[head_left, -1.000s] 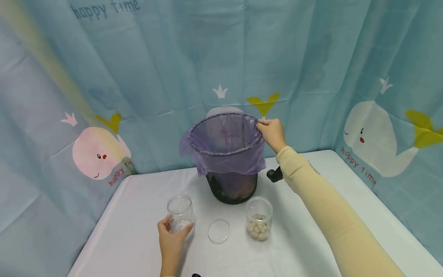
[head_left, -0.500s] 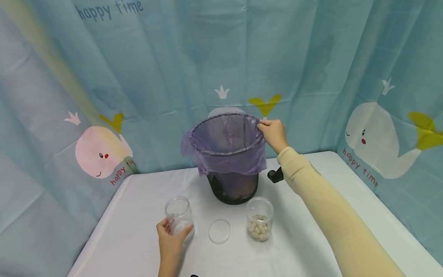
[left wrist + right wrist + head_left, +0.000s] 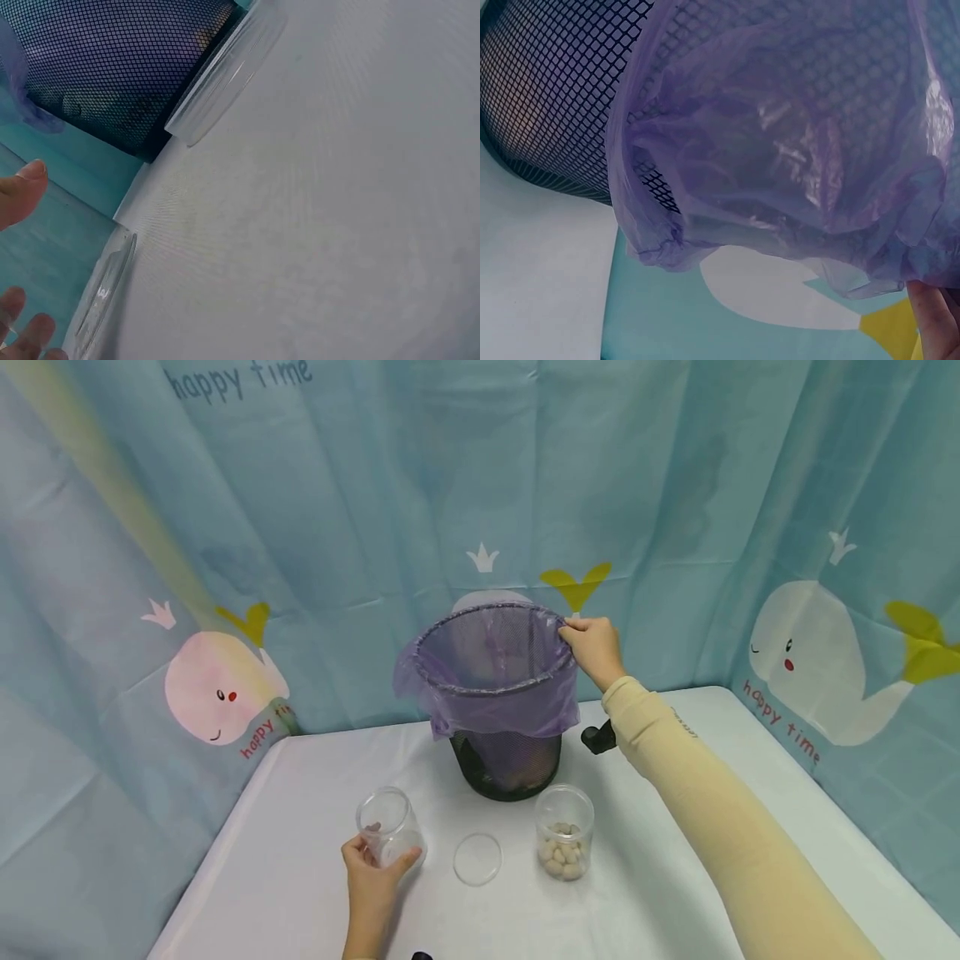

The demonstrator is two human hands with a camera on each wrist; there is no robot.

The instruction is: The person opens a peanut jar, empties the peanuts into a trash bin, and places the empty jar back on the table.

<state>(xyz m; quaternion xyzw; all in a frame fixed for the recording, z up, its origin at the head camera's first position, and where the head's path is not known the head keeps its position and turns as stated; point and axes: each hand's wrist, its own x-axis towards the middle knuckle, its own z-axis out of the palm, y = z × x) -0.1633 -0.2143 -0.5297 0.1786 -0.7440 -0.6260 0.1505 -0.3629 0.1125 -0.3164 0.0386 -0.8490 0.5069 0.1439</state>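
My left hand (image 3: 372, 885) holds a clear, empty-looking plastic jar (image 3: 402, 835) with thumb and fingers around its lower part. The jar leans, its mouth toward the upper left; in the left wrist view its base (image 3: 105, 289) shows at the table. At the back, my right hand (image 3: 596, 652) pinches the right side of the rim of a black mesh trash bin, where a purple trash bag (image 3: 502, 714) folds over the edge. In the right wrist view the bag (image 3: 780, 165) hangs over the mesh (image 3: 562, 75), with only fingertips visible at the corner.
A clear round lid (image 3: 477, 860) lies flat on the white table (image 3: 300, 852) between the two jars. To its right stands an uncovered clear jar (image 3: 564, 827) partly filled with pale, pebble-like pieces (image 3: 561, 853). A blue printed curtain (image 3: 375, 510) hangs behind and beside the table.
The jar in my left hand has tipped further to the left, its mouth moving slightly left and down. My right hand stays on the bin's rim.
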